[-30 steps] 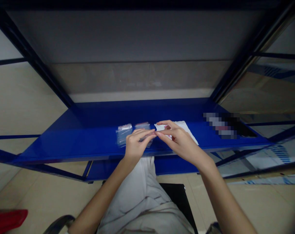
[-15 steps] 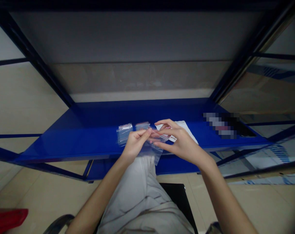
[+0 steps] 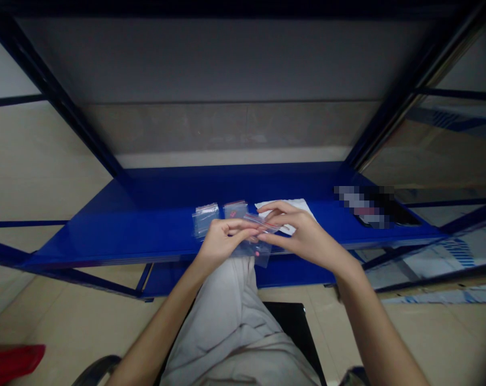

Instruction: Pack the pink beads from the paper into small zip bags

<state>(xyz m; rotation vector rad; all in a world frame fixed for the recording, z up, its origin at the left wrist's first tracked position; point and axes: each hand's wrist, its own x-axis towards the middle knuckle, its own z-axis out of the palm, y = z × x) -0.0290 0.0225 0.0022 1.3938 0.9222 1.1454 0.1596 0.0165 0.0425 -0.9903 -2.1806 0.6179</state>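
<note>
A clear zip-lock bag with a red strip along its top hangs at the shelf's front edge between my hands. Low in it shows a small pink piece. My left hand pinches the bag near its top, thumb against bent fingers. From the other side, my right hand has its thumb and fingertips closed about the bag's top edge. Behind my left hand lies a stack of clear bags. Beside the stack is another clear bag with a pink piece in it.
White paper or a white packet lies behind my right hand on the blue shelf. A dark flat object, partly blurred out, is at the shelf's right end. Blue posts frame both sides, and my knee is under the front edge.
My right hand's fingers have come closer together at the bag's top edge. My left hand has dropped slightly, and the pink piece now shows low in the bag.
</note>
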